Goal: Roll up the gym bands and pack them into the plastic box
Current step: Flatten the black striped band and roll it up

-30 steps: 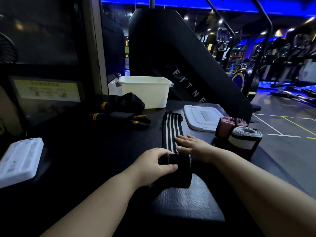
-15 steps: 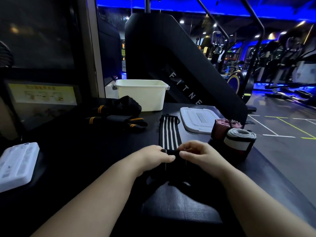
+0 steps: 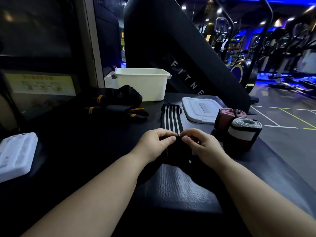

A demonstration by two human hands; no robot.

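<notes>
Left hand (image 3: pixel 154 142) and right hand (image 3: pixel 203 146) close together mid-table, both pinched on rolled near end of striped band (image 3: pixel 171 119), rest laid flat toward white plastic box (image 3: pixel 142 84) at far edge, two rolled bands (image 3: pixel 244 134) near right edge

My left forearm (image 3: pixel 102 185) and right forearm (image 3: pixel 256 194) run bare up to the wrists, smooth and full. My left hand (image 3: pixel 153 144) and right hand (image 3: pixel 201 146) are bare too, broad and rounded, with short fingers. The thumbnails (image 3: pixel 172 138) are short and plain, catching a little light.
</notes>
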